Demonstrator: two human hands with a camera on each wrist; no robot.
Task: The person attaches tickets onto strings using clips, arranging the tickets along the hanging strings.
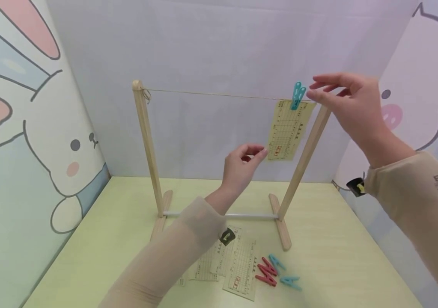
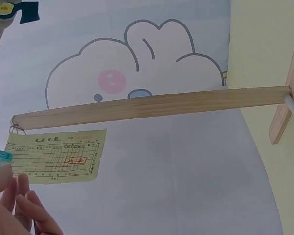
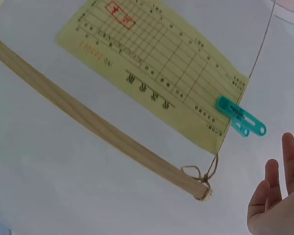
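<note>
A yellow paper slip (image 1: pixel 288 132) (image 2: pixel 54 156) (image 3: pixel 152 83) hangs from the string (image 1: pixel 211 94) of a wooden rack, held by a teal clothespin (image 1: pixel 297 95) (image 3: pixel 240 116) near the right post (image 1: pixel 305 158). My right hand (image 1: pixel 313 87) (image 3: pixel 284 176) hovers just right of the pin with its fingers straight, apart from it and holding nothing. My left hand (image 1: pixel 255 154) (image 2: pixel 19 205) is raised at the slip's lower left corner. Its fingers are loose, with the tips close to the paper's edge, and I see no grip on it.
On the pale green table (image 1: pixel 107 222) in front of the rack lie several more yellow slips (image 1: pixel 226 261), red clothespins (image 1: pixel 266 271) and blue clothespins (image 1: pixel 290 281). Walls with rabbit drawings close in left, back and right.
</note>
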